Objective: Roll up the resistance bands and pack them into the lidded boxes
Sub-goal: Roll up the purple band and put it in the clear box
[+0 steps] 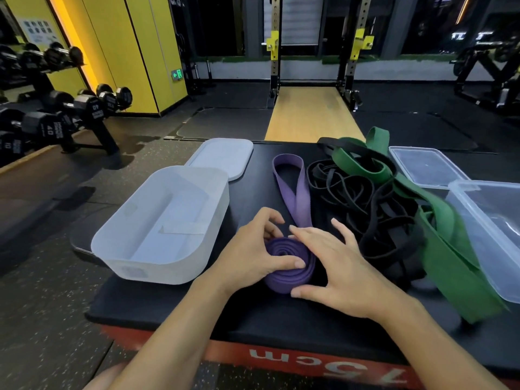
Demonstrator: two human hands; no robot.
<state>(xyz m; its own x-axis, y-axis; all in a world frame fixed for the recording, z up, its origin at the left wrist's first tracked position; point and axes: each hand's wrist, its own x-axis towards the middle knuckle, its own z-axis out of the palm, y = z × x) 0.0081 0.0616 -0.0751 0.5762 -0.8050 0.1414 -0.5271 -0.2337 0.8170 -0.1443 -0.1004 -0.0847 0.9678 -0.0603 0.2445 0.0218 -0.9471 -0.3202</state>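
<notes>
A purple resistance band (pixel 284 263) lies partly rolled into a coil at the front middle of the black box top, its loose loop stretching away behind it. My left hand (pixel 253 254) grips the coil from the left, thumb across its face. My right hand (pixel 334 266) holds it from the right, thumb under the roll and fingers spread over the top. A white open box (pixel 157 226) stands to the left, its white lid (pixel 222 157) behind it. Tangled black bands (pixel 363 198) and a wide green band (pixel 439 235) lie to the right.
A clear plastic box (pixel 489 232) sits at the right edge with its clear lid (pixel 425 166) behind. The black-topped plyo box (pixel 253 313) has a red front side. Dumbbell racks (pixel 62 108) stand far left, a squat rack (pixel 312 52) beyond.
</notes>
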